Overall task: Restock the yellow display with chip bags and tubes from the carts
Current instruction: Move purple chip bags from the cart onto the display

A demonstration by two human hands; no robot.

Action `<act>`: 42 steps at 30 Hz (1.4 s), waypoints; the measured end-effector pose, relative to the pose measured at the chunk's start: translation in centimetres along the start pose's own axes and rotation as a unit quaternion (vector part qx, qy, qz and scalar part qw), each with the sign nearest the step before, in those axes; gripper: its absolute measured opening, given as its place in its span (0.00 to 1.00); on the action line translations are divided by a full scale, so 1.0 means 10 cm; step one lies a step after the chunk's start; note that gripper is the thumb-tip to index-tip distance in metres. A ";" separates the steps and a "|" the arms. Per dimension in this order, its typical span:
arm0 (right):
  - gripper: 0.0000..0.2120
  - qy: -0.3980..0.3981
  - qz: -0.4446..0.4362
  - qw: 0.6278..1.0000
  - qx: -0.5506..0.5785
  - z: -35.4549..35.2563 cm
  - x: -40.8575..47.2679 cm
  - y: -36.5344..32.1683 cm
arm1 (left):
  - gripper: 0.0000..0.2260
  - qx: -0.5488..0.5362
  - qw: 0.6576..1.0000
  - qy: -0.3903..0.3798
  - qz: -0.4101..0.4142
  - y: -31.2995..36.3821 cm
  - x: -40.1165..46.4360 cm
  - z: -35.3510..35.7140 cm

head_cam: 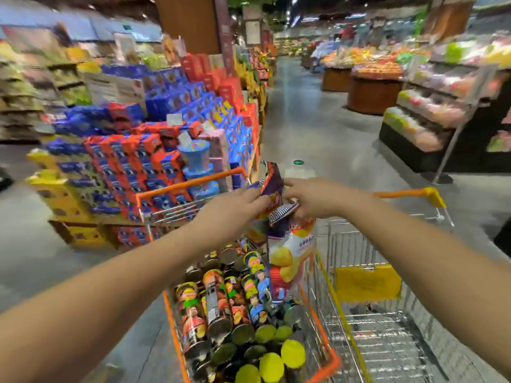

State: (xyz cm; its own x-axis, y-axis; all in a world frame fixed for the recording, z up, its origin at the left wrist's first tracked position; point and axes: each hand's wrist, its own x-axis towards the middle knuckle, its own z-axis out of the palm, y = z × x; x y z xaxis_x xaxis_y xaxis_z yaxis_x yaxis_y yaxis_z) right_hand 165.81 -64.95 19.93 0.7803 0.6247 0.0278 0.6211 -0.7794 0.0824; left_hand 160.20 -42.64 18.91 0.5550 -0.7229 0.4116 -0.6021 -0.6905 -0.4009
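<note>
While the left hand point(235, 205) and right hand point(309, 200) are both pinching chip bags point(272, 186) above the tube-filled cart point(329, 357), a hanging bag point(290, 252) is risking slipping loose.

purple chip bags point(272, 186) held upright above tubes point(218, 302) filling the orange-rimmed cart point(329, 363).

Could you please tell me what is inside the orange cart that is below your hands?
The orange cart holds chip tubes, lying packed together, and a hanging chip bag dips in. Anything beneath the tubes is covered.
</note>
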 end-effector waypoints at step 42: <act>0.24 0.176 -0.522 0.827 0.115 -1.16 -0.18 -9.49 | 0.15 0.210 0.478 -0.204 -0.828 1.00 -8.09 -5.36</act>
State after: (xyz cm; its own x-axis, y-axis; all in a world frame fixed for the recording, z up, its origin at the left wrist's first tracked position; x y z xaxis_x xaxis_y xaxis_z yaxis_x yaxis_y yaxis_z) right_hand 104.59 8.47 23.57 -0.2341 0.9059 0.3529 0.9717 0.2296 0.0551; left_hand 78.46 10.29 25.47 0.1885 0.9386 0.2890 0.9778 -0.2068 0.0338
